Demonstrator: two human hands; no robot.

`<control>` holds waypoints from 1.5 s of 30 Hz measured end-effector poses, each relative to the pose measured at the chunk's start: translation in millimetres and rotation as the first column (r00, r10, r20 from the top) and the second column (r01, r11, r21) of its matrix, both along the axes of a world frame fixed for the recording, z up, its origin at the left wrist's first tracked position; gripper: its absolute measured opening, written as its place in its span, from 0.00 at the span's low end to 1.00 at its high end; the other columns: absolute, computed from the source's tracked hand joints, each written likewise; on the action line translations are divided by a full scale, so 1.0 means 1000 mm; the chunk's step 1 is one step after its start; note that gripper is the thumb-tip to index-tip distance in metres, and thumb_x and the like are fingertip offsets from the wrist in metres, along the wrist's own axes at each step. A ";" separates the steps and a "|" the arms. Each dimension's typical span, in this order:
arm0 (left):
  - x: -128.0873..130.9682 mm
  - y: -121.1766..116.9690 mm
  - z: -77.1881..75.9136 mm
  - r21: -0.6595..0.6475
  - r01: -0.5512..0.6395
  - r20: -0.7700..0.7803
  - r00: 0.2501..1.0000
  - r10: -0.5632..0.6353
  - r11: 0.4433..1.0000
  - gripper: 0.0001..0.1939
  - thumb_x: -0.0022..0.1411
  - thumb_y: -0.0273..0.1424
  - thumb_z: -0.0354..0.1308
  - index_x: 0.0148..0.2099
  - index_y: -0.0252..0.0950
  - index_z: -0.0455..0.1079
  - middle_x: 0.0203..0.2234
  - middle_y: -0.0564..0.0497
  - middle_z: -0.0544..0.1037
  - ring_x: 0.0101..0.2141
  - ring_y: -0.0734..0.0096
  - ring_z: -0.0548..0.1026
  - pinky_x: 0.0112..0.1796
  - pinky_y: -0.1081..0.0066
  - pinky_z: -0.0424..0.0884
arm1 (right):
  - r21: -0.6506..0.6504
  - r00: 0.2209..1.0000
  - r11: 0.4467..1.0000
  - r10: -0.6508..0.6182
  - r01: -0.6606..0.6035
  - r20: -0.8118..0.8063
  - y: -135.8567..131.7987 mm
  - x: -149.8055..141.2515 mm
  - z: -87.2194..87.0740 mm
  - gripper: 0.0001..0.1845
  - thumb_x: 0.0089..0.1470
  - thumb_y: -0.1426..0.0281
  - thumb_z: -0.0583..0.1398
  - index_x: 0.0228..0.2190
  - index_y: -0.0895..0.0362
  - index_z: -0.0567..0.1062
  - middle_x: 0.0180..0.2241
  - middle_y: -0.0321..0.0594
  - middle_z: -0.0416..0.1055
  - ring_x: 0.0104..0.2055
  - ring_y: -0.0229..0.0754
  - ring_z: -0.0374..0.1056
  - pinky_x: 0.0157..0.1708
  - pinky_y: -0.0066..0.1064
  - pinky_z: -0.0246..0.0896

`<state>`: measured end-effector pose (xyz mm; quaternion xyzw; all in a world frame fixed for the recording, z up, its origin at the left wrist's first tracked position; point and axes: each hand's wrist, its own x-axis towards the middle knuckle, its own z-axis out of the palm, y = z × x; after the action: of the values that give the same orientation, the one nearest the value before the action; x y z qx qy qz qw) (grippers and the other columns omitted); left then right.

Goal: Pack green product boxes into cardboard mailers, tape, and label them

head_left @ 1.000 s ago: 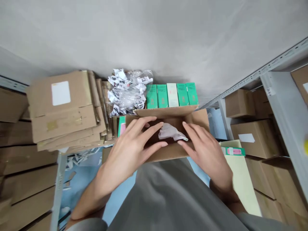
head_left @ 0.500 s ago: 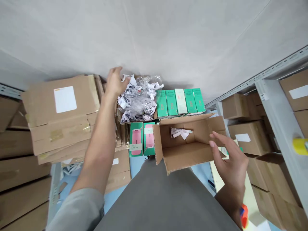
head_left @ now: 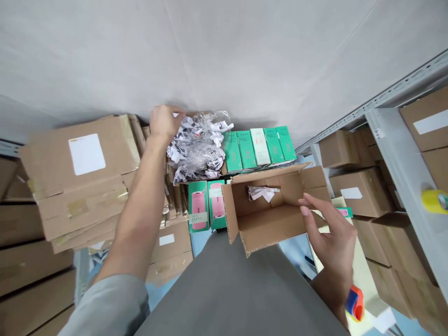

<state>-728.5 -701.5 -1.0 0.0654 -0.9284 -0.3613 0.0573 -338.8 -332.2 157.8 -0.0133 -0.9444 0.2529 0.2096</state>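
My left hand (head_left: 165,122) is at the far left edge of a heap of crumpled paper (head_left: 196,158); its fingers are bent inward and pinch the paper there. Clear plastic wrap (head_left: 210,126) lies among the paper. In front of me an open cardboard box (head_left: 273,228) is tilted toward me, with one crumpled strip of paper (head_left: 262,192) inside. Beside the box's right flap is my right hand (head_left: 331,233), thumb and forefinger apart, with nothing between them.
Green product boxes (head_left: 247,149) stand in a row behind the cardboard box. Two with pink pictures (head_left: 199,205) are to its left. Flattened cartons (head_left: 80,186) are stacked at left. A metal shelf (head_left: 392,135) with cartons and yellow tape (head_left: 434,200) rises at right.
My left hand has come down onto the paper heap, and its spread fingers have closed. My right hand has shifted slightly left. The view has turned a little.
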 end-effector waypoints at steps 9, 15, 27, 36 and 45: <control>0.004 0.002 0.008 -0.228 0.018 0.006 1.000 -0.017 0.973 0.28 0.69 0.31 0.76 0.66 0.23 0.78 0.67 0.43 0.81 0.60 0.71 0.80 0.71 0.69 0.65 | -0.041 0.987 0.986 0.160 -0.161 -0.029 0.024 -0.011 0.000 0.16 0.74 0.72 0.67 0.59 0.50 0.84 0.48 0.42 0.89 0.49 0.48 0.88 0.53 0.42 0.86; -0.003 0.015 0.007 -0.356 0.246 0.244 0.956 -0.165 0.902 0.19 0.68 0.26 0.75 0.58 0.23 0.82 0.66 0.43 0.83 0.61 0.69 0.81 0.71 0.69 0.67 | -0.093 0.982 0.977 0.191 -0.190 -0.002 0.038 -0.005 -0.007 0.18 0.74 0.73 0.67 0.61 0.48 0.83 0.50 0.41 0.89 0.50 0.49 0.87 0.54 0.44 0.85; 0.094 0.048 0.122 -0.177 0.048 -0.249 0.964 -0.092 0.983 0.23 0.67 0.28 0.77 0.61 0.24 0.81 0.55 0.44 0.89 0.49 0.63 0.85 0.57 0.55 0.85 | -0.183 0.976 0.959 0.217 -0.216 -0.011 0.062 -0.009 -0.015 0.18 0.75 0.73 0.66 0.61 0.47 0.84 0.50 0.41 0.89 0.51 0.49 0.88 0.56 0.45 0.85; 0.295 0.173 0.178 0.098 0.671 -0.361 0.712 -0.602 0.735 0.10 0.75 0.32 0.74 0.56 0.45 0.83 0.48 0.56 0.90 0.46 0.69 0.89 0.48 0.68 0.87 | -0.305 0.906 0.866 0.422 -0.397 0.020 0.055 -0.015 -0.009 0.38 0.71 0.64 0.72 0.76 0.42 0.71 0.68 0.47 0.79 0.62 0.52 0.84 0.62 0.46 0.86; 0.318 0.169 0.154 0.160 0.663 -0.148 0.749 -0.646 0.731 0.12 0.81 0.33 0.63 0.61 0.46 0.83 0.53 0.50 0.90 0.51 0.61 0.89 0.53 0.65 0.86 | -0.316 0.868 0.826 0.497 -0.467 0.019 0.052 -0.023 -0.016 0.21 0.76 0.74 0.66 0.64 0.46 0.84 0.55 0.41 0.87 0.54 0.44 0.87 0.58 0.36 0.86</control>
<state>-410.7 -532.5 153.3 -0.2751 -0.8469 -0.4531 -0.0423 -362.1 -279.9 142.1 0.1813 -0.8766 0.4372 0.0869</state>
